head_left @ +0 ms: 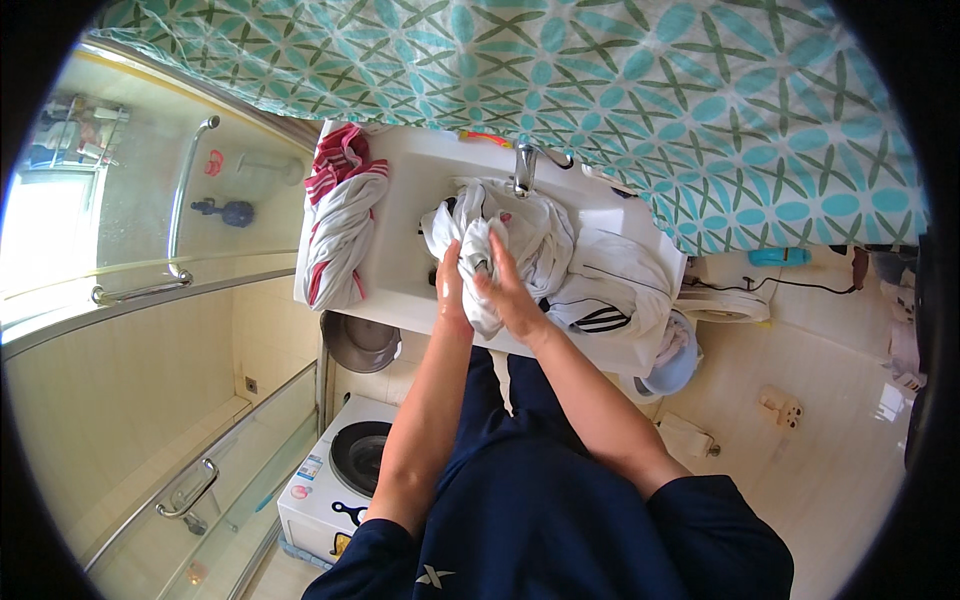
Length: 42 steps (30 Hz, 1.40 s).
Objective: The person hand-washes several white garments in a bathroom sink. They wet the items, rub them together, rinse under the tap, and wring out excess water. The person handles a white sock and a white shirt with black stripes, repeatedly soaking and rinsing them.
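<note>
A bunched white garment (482, 262) is squeezed between my two hands over the white sink (398, 285). My left hand (450, 285) presses on its left side and looks wet. My right hand (510, 295) grips it from the right, fingers curled against the cloth. The garment's lower end hangs down between my wrists. More crumpled white cloth (540, 235) lies in the basin behind and beside my hands; where one piece ends and another starts, I cannot tell. The chrome faucet (524, 170) stands just beyond it.
A twisted white-and-red garment (345, 230) lies on the sink's left ledge. White clothing with black stripes (615, 285) covers the right side. Below are a grey basin (360, 340), a white washing machine (335, 480) and a blue bucket (672, 370). A patterned curtain (540, 80) hangs at the far side.
</note>
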Tool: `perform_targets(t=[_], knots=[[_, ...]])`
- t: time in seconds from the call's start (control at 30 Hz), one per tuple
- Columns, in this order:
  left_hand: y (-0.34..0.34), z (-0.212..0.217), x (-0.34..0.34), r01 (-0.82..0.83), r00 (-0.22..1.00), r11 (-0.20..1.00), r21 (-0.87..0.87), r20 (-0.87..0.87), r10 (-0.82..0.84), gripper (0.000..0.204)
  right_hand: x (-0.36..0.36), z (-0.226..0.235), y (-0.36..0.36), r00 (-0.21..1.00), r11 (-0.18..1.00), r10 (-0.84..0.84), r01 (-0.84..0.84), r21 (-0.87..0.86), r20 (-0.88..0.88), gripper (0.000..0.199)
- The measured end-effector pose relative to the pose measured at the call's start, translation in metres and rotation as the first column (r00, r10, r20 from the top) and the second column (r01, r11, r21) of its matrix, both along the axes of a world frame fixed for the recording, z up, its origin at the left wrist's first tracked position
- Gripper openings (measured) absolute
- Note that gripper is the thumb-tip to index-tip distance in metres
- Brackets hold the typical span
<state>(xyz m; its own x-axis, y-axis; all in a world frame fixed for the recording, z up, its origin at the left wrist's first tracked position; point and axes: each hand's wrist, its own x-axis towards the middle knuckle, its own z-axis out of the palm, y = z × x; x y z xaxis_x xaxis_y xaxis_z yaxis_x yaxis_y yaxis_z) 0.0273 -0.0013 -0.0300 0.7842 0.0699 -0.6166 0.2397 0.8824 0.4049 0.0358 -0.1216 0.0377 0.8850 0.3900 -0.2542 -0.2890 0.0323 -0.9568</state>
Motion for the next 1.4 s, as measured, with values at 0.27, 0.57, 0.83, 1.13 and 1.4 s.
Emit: perform_targets(t=[0.27,0.57,0.83,1.13,1.4], knots=[[-0.021,-0.007,0.011,0.114,0.955,0.982,0.151,0.258,-0.150,0.061,-0.009,0.017,0.001,0.858,0.852,0.103,0.185,-0.490,0.503,0.074],[-0.014,0.027,0.006,0.035,0.994,0.999,-0.025,0.104,-0.032,0.038,0.018,0.001,0.012,0.873,0.875,-0.023,0.254,-0.412,0.488,0.023],[-0.014,-0.034,0.007,-0.070,0.998,0.996,-0.050,0.001,0.070,0.039,0.032,-0.015,0.025,0.931,0.827,0.064,0.152,-0.541,0.360,0.027],[0.044,0.024,-0.021,0.489,0.848,0.844,-0.220,-0.109,-0.519,0.057,0.022,-0.015,-0.014,0.982,0.867,0.062,0.036,-0.497,0.180,0.072],[0.129,0.026,-0.004,0.381,0.925,0.840,0.386,-0.169,-0.341,0.060,0.004,-0.014,-0.204,0.894,0.335,-0.035,0.431,-0.838,0.446,0.044]])
